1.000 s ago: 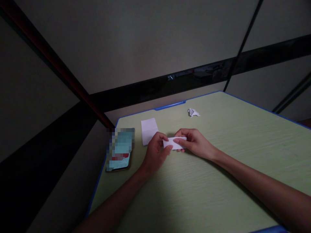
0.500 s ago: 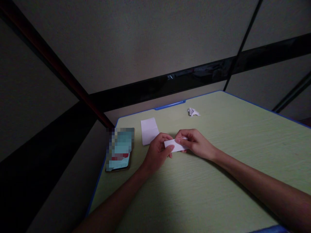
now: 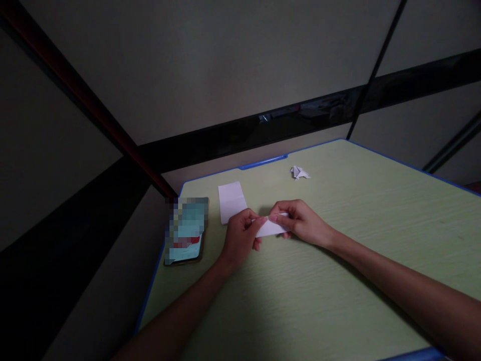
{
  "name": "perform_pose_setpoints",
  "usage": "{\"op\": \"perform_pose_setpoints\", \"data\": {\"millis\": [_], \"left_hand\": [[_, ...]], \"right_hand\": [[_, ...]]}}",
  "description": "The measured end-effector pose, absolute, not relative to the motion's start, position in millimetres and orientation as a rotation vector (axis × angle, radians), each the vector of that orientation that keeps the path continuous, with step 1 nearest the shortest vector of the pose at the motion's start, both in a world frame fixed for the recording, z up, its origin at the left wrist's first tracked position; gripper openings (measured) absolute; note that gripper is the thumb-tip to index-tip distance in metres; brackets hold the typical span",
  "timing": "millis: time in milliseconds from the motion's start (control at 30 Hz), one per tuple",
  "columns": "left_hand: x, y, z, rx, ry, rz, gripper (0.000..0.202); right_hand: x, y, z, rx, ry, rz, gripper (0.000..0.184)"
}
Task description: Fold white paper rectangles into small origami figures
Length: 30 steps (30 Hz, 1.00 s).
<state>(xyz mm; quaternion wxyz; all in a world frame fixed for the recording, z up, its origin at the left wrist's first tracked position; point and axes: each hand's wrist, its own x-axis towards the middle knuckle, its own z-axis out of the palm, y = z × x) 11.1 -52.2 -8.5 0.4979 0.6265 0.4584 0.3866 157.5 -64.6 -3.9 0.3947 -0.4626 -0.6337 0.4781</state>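
Observation:
A small folded strip of white paper (image 3: 271, 228) is held just above the pale green table (image 3: 338, 260). My left hand (image 3: 241, 235) pinches its left end with thumb and fingers closed. My right hand (image 3: 300, 220) pinches its upper right part, fingers curled over the top edge. The two thumbs nearly meet above the strip. Most of the strip's far side is hidden by my fingers.
A flat white paper sheet (image 3: 232, 200) lies just behind my left hand. A phone (image 3: 186, 229) with a lit screen lies at the table's left edge. A small folded paper figure (image 3: 299, 173) sits near the far blue-trimmed edge. Dark walls surround the table.
My left hand has slid its pinch rightward along the strip toward my right thumb. The strip's left end has tipped down a little. The right hand has hardly moved.

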Motion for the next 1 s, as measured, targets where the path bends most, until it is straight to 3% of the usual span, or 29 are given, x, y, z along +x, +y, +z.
{"op": "perform_pose_setpoints", "data": {"millis": [300, 567, 767, 1000], "left_hand": [[7.0, -48.2, -13.2, 1.527, 1.124, 1.093, 0.019], [5.0, -44.8, -15.7, 1.623, 0.958, 1.235, 0.007], [1.4, -42.4, -16.8, 1.717, 0.889, 1.346, 0.018], [2.2, -45.7, -14.3, 1.765, 0.859, 1.432, 0.027]], "right_hand": [[164.3, -55.0, -5.9, -1.120, -1.435, 1.383, 0.020], [168.5, -52.6, -6.6, -1.182, -1.396, 1.065, 0.016], [166.6, -53.9, -2.2, -1.019, -1.196, 1.143, 0.009], [158.8, -57.9, -0.3, -0.891, -0.980, 1.347, 0.021]]}}
